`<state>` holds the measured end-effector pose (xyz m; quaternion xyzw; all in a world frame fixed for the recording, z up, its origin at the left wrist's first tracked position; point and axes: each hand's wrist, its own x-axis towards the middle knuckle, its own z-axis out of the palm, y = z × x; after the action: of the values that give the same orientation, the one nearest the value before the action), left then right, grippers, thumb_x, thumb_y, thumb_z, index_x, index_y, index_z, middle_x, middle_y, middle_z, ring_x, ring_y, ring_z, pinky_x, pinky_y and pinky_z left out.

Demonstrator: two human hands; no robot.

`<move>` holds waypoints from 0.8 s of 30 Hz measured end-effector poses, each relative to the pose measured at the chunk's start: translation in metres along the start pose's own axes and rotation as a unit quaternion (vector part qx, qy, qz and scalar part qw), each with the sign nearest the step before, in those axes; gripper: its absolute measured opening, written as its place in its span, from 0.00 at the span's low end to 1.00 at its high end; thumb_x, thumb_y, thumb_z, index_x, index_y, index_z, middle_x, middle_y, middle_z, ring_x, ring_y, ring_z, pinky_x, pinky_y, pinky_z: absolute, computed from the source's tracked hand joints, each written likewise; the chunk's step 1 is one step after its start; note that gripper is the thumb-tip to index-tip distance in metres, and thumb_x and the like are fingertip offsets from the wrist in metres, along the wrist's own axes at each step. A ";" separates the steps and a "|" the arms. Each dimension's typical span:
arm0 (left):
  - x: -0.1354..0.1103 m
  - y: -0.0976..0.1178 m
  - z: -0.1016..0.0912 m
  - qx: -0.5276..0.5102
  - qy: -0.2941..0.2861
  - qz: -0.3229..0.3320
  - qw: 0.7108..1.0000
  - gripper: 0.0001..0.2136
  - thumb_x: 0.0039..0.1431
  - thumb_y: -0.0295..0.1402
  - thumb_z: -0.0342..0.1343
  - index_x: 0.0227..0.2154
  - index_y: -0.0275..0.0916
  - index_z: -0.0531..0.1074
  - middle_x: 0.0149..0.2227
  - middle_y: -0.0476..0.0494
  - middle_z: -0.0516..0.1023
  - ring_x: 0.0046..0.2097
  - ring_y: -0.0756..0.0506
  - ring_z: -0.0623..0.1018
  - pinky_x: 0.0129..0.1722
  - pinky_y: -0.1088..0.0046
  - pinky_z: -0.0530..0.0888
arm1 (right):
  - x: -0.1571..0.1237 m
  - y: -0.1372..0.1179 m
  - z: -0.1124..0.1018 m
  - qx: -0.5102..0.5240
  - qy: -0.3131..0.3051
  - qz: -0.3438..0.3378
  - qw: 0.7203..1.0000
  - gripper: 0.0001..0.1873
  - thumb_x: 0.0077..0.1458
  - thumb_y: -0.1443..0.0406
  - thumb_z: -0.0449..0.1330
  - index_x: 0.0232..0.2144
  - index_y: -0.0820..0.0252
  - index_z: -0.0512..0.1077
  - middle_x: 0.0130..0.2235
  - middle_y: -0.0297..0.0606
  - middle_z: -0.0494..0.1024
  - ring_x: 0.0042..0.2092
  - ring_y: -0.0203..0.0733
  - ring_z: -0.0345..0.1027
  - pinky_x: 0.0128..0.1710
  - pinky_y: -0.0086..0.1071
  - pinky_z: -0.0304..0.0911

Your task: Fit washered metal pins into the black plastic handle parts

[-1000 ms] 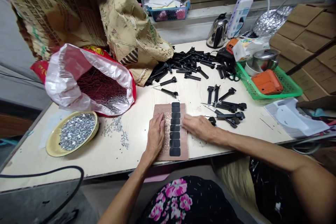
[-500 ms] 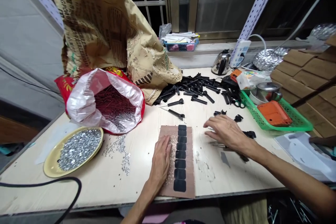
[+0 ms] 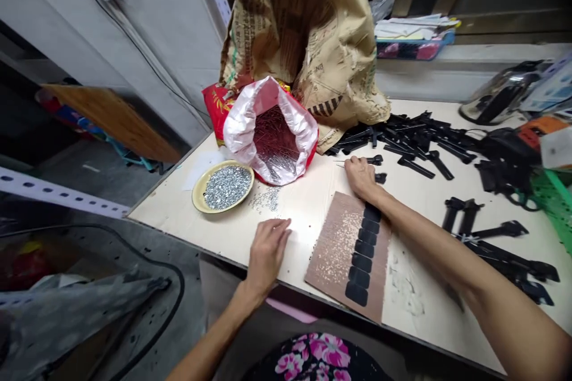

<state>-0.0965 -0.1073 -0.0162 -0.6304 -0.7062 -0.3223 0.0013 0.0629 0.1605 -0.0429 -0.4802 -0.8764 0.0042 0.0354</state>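
My right hand reaches to the far side of the brown board. Its fingers close over a black-handled piece with a thin metal rod; part of it is hidden beneath them. A similar black-handled piece lies just beyond. Over the table left of the board is my left hand, fingers loosely bent and apart, with nothing visible in them. On the board runs a row of black rounded squares, beside many small pale specks. Loose small clear or silvery pieces lie beyond my left hand.
A yellow bowl holds small silvery pieces. Behind it, a red and white bag contains thin dark red rods. A large brown sack stands at the back. Black handles are piled on the table, with more at right.
The view has swung left. My left hand has come off the board to its left. My right hand has gone from the right-hand pieces to the two black-handled pieces beyond the board.
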 end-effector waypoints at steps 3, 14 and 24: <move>0.001 -0.034 -0.007 0.061 -0.014 -0.020 0.998 0.13 0.63 0.33 0.47 0.45 0.42 0.73 0.38 0.40 0.75 0.42 0.42 0.70 0.41 0.60 0.73 | -0.010 0.006 -0.002 -0.007 0.022 -0.008 1.000 0.16 0.63 0.69 0.42 0.45 0.64 0.67 0.45 0.51 0.69 0.45 0.51 0.59 0.35 0.36 0.55; 0.036 -0.058 0.004 0.130 -0.167 0.080 0.974 0.12 0.62 0.30 0.45 0.37 0.41 0.75 0.34 0.40 0.72 0.40 0.42 0.67 0.37 0.65 0.68 | -0.078 0.012 -0.037 0.077 0.133 -0.094 0.984 0.16 0.65 0.61 0.44 0.45 0.56 0.68 0.40 0.39 0.72 0.39 0.40 0.66 0.27 0.29 0.52; 0.043 -0.053 0.001 0.148 -0.191 0.072 0.968 0.12 0.63 0.33 0.45 0.34 0.40 0.74 0.34 0.41 0.71 0.39 0.43 0.69 0.37 0.67 0.67 | -0.119 -0.026 -0.045 0.190 0.137 -0.120 0.965 0.13 0.64 0.62 0.48 0.44 0.57 0.70 0.40 0.39 0.70 0.36 0.37 0.67 0.31 0.28 0.62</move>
<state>-0.1528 -0.0683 -0.0232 -0.7224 -0.6857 -0.0870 -0.0174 0.1080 0.0455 -0.0039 -0.3521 -0.8975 0.1004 0.2458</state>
